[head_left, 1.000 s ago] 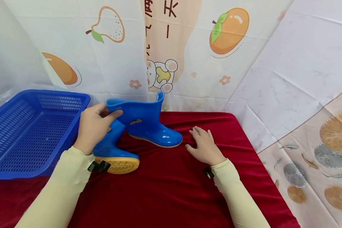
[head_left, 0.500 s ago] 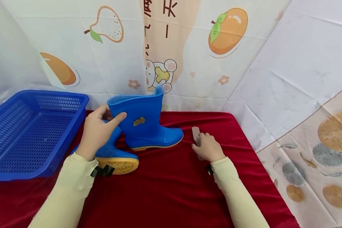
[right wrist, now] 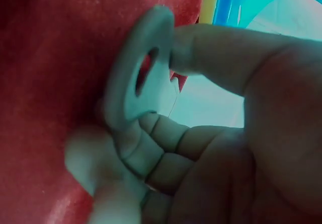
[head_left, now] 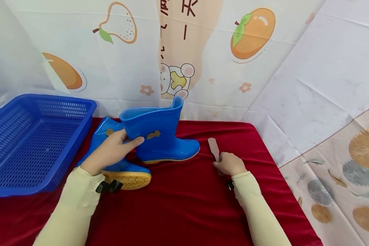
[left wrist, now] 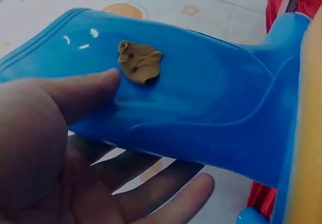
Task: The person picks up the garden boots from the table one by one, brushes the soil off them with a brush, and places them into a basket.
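A blue rain boot [head_left: 160, 148] stands nearly upright on the red cloth, toe to the right. My left hand [head_left: 112, 152] grips its shaft from the left, thumb on the near side and fingers behind. Close to that thumb, a brown mud-like patch [left wrist: 141, 62] sticks to the boot. Another blue boot [head_left: 95, 143] lies on its side behind my left wrist, its yellow sole [head_left: 129, 180] facing me. Off to the right, my right hand [head_left: 232, 164] holds a flat pinkish scraper [head_left: 213, 146] by its handle, blade pointing away. A slot shows in the handle [right wrist: 121, 88].
A blue perforated basket [head_left: 43, 188] stands at the left, beside the lying boot. Red cloth [head_left: 172, 215] covers the table, whose right edge slopes away. A printed white curtain [head_left: 120, 75] hangs close behind the boots.
My right hand, earlier spread above the cloth, has taken hold of the scraper and drawn back slightly. The gripped boot has been tipped more upright, and my left hand sits a little lower on its shaft.
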Demonstrator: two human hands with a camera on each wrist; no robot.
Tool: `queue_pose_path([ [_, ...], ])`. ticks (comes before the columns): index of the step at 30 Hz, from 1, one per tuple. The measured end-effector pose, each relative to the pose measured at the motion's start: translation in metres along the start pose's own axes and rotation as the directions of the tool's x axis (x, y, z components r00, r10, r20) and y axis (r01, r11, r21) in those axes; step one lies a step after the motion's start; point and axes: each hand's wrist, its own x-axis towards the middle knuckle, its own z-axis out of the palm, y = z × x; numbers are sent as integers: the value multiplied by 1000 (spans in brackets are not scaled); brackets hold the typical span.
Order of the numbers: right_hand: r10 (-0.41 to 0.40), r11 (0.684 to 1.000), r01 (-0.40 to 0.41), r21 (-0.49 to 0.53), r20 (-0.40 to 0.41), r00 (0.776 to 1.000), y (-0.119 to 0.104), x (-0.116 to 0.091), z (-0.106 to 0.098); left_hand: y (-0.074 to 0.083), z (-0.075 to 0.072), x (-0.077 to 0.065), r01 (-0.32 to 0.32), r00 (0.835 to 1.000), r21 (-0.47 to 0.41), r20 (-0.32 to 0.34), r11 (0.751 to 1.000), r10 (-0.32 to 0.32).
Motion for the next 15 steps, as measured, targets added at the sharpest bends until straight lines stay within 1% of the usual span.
queue_pose_path([
  [2,-8,1000,8,15,0,1000,1,0,0,-1,1,2,5,1000,-22,-15,1000,-6],
  [4,-15,999,15,29,-3,1000,2,0,0,-1,1,3,27,999,-27,-37,999,-28],
  [9,-31,999,31,23,-16,999,5,2,1,-2,1,5,127,989,-55,-75,990,-130],
  [10,-34,999,34,15,-16,999,5,2,1,-3,1,5,138,987,-64,-70,988,-143],
  [12,-41,999,41,1,-15,999,5,2,1,-3,2,5,147,988,-77,-38,986,-151],
  [13,-44,999,44,-2,-13,999,5,2,1,-3,3,5,140,990,-82,-13,987,-142],
  [15,-47,999,47,-3,-12,999,5,2,0,-4,4,3,94,995,-102,38,990,-91],
])
